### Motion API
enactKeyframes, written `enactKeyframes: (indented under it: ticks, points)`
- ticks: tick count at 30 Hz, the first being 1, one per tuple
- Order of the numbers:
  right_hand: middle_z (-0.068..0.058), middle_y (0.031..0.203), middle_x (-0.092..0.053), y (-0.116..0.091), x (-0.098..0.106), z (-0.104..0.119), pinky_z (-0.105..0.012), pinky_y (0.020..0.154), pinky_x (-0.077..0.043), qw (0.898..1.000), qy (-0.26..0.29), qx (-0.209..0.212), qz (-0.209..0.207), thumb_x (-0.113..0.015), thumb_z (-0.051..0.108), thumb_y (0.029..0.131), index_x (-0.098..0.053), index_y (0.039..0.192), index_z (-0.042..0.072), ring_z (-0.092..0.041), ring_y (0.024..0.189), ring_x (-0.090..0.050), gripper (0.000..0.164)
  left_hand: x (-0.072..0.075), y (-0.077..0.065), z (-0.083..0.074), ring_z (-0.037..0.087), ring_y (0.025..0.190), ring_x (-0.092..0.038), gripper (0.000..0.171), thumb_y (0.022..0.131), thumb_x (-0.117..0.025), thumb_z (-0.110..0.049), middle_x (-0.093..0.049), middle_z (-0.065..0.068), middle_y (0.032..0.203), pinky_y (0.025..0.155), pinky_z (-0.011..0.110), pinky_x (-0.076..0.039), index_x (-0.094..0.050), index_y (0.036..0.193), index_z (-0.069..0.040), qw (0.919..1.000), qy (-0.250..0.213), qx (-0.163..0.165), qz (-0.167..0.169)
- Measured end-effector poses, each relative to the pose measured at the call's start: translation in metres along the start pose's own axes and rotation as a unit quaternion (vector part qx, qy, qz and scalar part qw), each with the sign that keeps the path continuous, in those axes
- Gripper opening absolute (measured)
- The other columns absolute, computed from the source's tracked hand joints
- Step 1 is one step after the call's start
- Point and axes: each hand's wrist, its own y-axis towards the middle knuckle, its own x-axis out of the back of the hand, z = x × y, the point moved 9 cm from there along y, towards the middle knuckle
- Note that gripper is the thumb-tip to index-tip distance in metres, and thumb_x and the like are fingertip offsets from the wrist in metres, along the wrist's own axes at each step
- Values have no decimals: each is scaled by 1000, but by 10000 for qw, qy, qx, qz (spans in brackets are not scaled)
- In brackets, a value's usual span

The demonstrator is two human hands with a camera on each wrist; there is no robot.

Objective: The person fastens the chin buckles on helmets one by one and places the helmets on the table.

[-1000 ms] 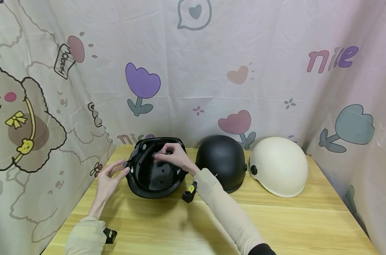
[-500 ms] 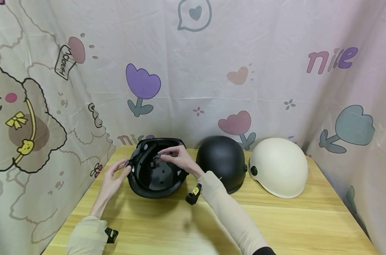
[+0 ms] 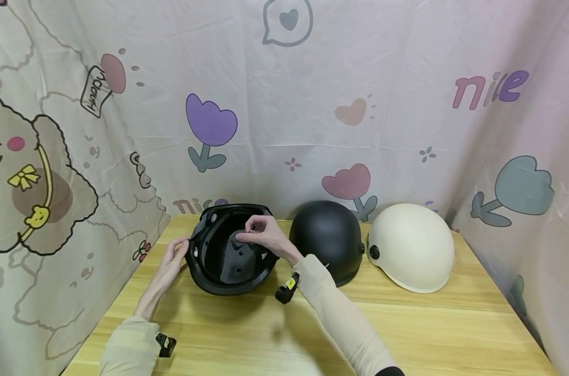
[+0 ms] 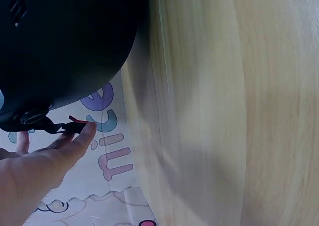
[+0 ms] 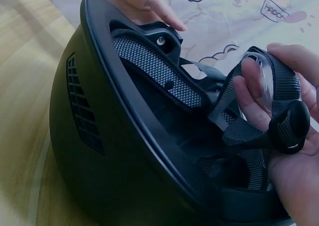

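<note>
In the head view an upturned black helmet (image 3: 232, 287) lies with its hollow facing up. My left hand (image 3: 170, 262) is at its left side. The left wrist view shows that hand's thumb and fingers pinching a short black strap end (image 4: 75, 127) with a red bit, beside the helmet's side knob (image 4: 34, 117). Above the hollow, my right hand (image 3: 268, 236) holds the black chin strap (image 5: 286, 84). In the right wrist view the webbing loops about its fingers, and a black plastic buckle piece (image 5: 290, 126) hangs by the palm. Mesh padding (image 5: 149, 69) lines the inside.
A second black helmet (image 3: 325, 240) stands dome up just right of the first. Farther right is a cream helmet (image 3: 413, 245), also dome up. All are on a wooden table (image 3: 246, 334), with a printed cloth (image 3: 284, 104) behind and at the sides.
My right hand has shifted slightly right, its fingers now curled closer together. My left hand's fingers have drawn together at the helmet's side. The helmet has barely moved.
</note>
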Motion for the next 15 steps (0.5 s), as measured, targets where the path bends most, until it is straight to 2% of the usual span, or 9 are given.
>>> enactKeyframes:
  ticks: [3, 5, 8, 11, 15]
  points:
    - [4, 79, -65, 0, -3, -2, -21, 74, -57, 9995, 190, -116, 207, -72, -1, 89, -62, 97, -4, -7, 75, -70, 13, -2, 0, 3, -1, 127, -39, 58, 108, -31, -48, -27, 22, 155, 122, 57, -28, -21, 145, -4, 9997, -202, 106, 56]
    - [3, 81, -66, -1, -5, -4, -24, 78, -59, 9989, 256, -222, 323, -71, -1, 90, -65, 105, -7, -9, 78, -72, 17, -3, 1, 4, 15, 141, -31, 57, 108, -31, -49, -20, 22, 157, 124, 61, -20, -19, 142, -6, 9990, -396, 155, 123]
    - [2, 85, -69, -2, -5, -6, -27, 83, -60, 9982, 187, -404, 411, -71, 4, 92, -69, 111, -5, -10, 81, -74, 21, -5, 2, 6, 32, 154, -8, 54, 108, -30, -49, -10, 21, 161, 125, 62, -12, -16, 139, -8, 9977, -606, 203, 231]
    - [-1, 94, -74, -3, -4, -7, -29, 86, -60, 9980, -8, -453, 431, -71, 8, 93, -72, 113, -3, -9, 84, -74, 23, -6, 2, 7, 35, 155, 1, 46, 108, -29, -49, -14, 16, 158, 126, 62, -7, -17, 133, -13, 9960, -808, 242, 301]
    - [-7, 103, -75, -2, -2, -7, -31, 87, -60, 9985, -62, -410, 364, -71, 7, 93, -72, 111, -4, -7, 84, -73, 22, -6, 3, 11, 32, 155, 0, 37, 107, -30, -52, -29, -6, 141, 127, 60, -6, -20, 125, -21, 9934, -1036, 388, 302]
